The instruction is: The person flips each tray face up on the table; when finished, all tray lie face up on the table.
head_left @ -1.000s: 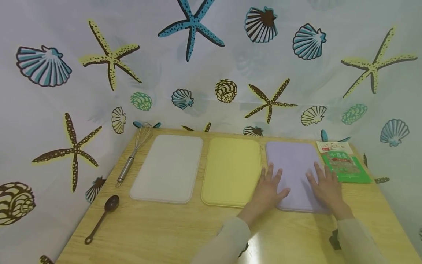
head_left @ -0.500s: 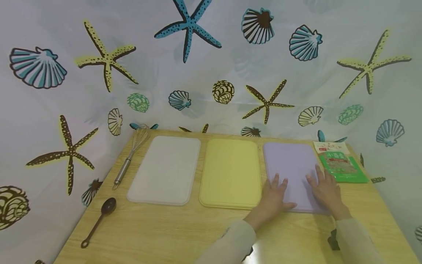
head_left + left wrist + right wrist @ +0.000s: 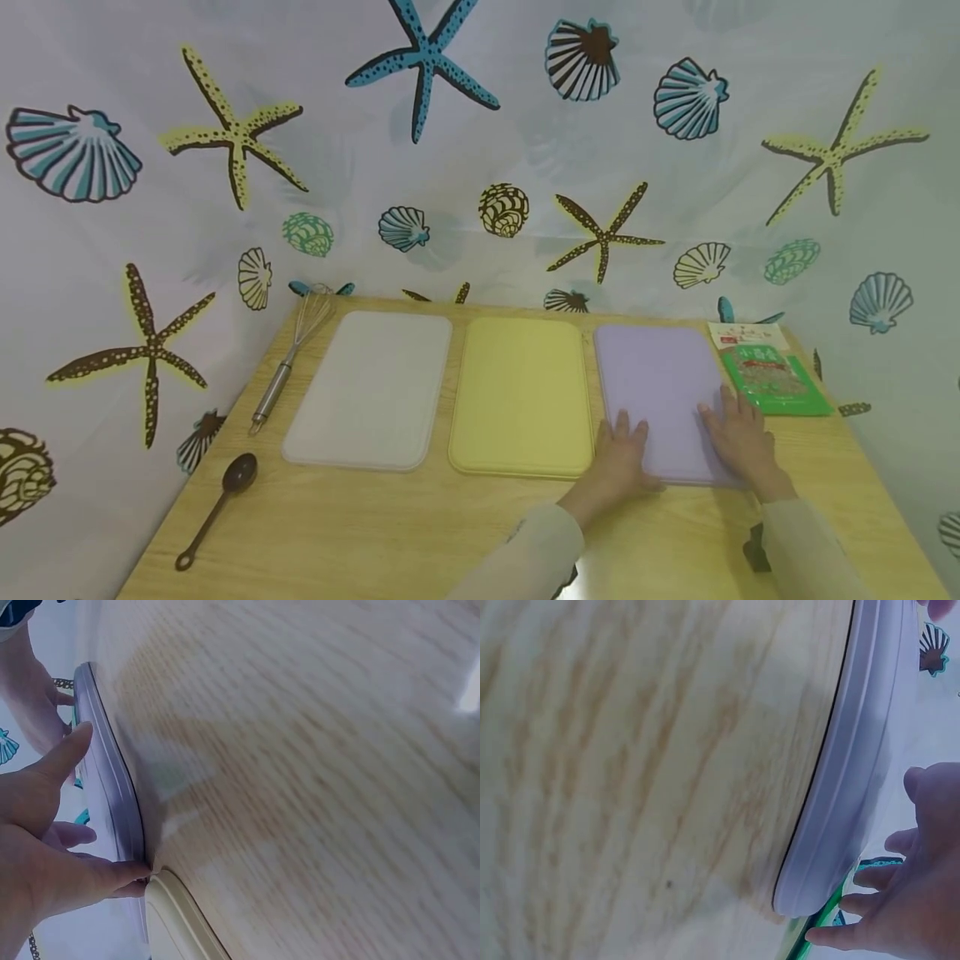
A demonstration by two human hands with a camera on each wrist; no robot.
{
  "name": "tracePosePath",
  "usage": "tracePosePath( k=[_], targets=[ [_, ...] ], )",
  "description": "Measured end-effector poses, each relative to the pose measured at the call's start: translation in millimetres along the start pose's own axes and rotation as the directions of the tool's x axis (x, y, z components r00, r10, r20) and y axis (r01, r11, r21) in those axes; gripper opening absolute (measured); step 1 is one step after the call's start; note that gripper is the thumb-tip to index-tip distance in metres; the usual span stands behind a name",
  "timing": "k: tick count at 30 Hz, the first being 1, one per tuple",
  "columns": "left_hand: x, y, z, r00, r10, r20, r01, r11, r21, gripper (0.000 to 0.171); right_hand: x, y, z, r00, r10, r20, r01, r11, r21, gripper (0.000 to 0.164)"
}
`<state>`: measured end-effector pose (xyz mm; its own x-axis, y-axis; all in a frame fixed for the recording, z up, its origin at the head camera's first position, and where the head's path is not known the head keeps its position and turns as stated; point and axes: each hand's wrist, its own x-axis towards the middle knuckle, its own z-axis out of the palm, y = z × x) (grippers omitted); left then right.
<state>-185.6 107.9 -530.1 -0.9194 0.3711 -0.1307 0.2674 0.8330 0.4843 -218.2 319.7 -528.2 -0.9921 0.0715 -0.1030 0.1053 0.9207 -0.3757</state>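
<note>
A lilac board (image 3: pixel 656 375) lies flat on the wooden table, with both hands at its near half. My left hand (image 3: pixel 618 462) is at its near left corner, fingers stretched forward. In the left wrist view the fingertips of that hand (image 3: pixel 52 862) reach down between the lilac board and the yellow board (image 3: pixel 176 922), while the thumb points along the near edge. At the lilac board's right side, my right hand (image 3: pixel 742 442) has its fingers spread and pointing away. In the right wrist view this hand (image 3: pixel 915 885) stands by the board's rim, little finger low beside it.
A yellow board (image 3: pixel 521 396) and a white board (image 3: pixel 369 390) lie in a row to the left. Further left are a whisk (image 3: pixel 285 367) and a dark brown spoon (image 3: pixel 225 500). A green food packet (image 3: pixel 776 375) lies right of the lilac board. A patterned curtain (image 3: pixel 450 167) surrounds the table.
My left hand has slid toward the near edge along the lilac board's left side. The right hand stays almost where it was. The whole head view has shifted slightly left.
</note>
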Motion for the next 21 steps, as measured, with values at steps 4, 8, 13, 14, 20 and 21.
tracePosePath(
  k=[4,8,13,14,20,21],
  targets=[
    [-0.8,-1.1,2.6,1.0,0.007,0.001,-0.007,0.999,0.036,0.088,-1,0,2,1.0,0.008,0.025,-0.008,1.0,-0.005,0.075],
    [-0.1,-2.7,4.9,0.999,0.033,-0.026,-0.031,0.996,0.086,0.079,1,1,7,0.999,0.013,0.038,-0.012,1.0,-0.017,0.074],
    [-0.7,-4.6,7.1,0.995,0.081,-0.063,-0.07,0.984,0.166,0.074,3,4,11,1.0,0.006,0.027,-0.005,0.999,-0.045,0.071],
    [-1.2,-4.7,7.2,0.994,0.087,-0.062,-0.075,0.982,0.176,0.074,3,3,11,1.0,0.003,0.019,-0.001,0.998,-0.06,0.071],
    [-3.1,-3.5,3.2,0.994,0.102,-0.042,-0.092,0.975,0.202,0.074,2,-3,7,0.999,-0.015,-0.031,0.012,0.993,-0.116,0.064],
    [-3.1,-3.7,2.0,0.993,0.106,-0.043,-0.096,0.974,0.205,0.073,3,-3,7,0.999,-0.018,-0.032,0.014,0.994,-0.106,0.064]
  ],
)
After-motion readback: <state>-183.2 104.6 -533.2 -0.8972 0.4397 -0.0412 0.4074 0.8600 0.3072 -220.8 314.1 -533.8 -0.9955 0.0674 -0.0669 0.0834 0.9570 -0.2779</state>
